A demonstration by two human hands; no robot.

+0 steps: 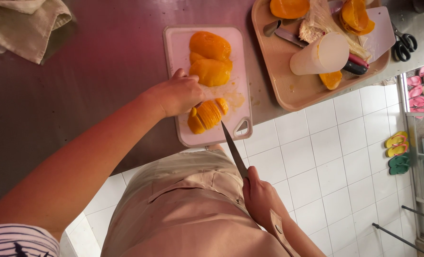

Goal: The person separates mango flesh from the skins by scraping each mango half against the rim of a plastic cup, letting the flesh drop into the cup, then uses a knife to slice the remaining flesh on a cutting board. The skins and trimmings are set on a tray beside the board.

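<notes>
- Steel counter carries a pink cutting board.
- Left hand presses sliced mango there.
- Right hand is closed around a knife, its tip touching the board.

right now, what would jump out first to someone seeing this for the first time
The bright orange peeled fruit on the pink cutting board at the middle of the dark metal counter catches the eye first. At the board's near end, the left hand steadies a sliced piece while the right hand holds a long knife whose tip meets the board beside the slices. To the right sits a tan tray with more orange fruit and a white cup lying on its side.
</notes>
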